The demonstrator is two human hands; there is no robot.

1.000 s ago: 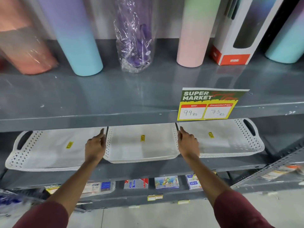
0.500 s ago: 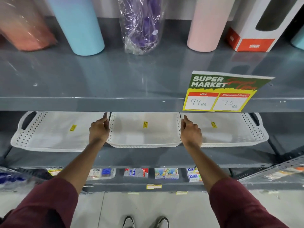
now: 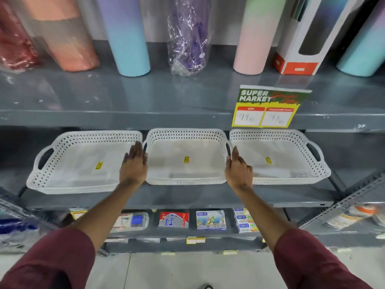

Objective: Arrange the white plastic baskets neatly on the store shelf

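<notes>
Three white perforated plastic baskets sit side by side on the grey middle shelf [image 3: 187, 195]: the left basket [image 3: 68, 174], the middle basket [image 3: 185, 172] and the right basket [image 3: 291, 163]. Each has a small yellow sticker on its floor. My left hand [image 3: 134, 165] lies flat with fingers stretched out over the gap between the left and middle baskets. My right hand [image 3: 238, 170] rests at the gap between the middle and right baskets, fingers pointing forward and holding nothing. Both hands hide the middle basket's side handles.
The upper shelf [image 3: 145, 94] overhangs the baskets and carries tall tumblers, wrapped items and a boxed bottle [image 3: 300, 49]. A supermarket price tag [image 3: 268, 107] hangs from its edge. Stationery packs [image 3: 210, 220] lie on the lower shelf. A slanted metal rack [image 3: 354, 205] stands at right.
Both hands have loosened from the middle basket's side handles and now lie open beside it. The view has shifted, so the baskets' back walls show below the upper shelf.
</notes>
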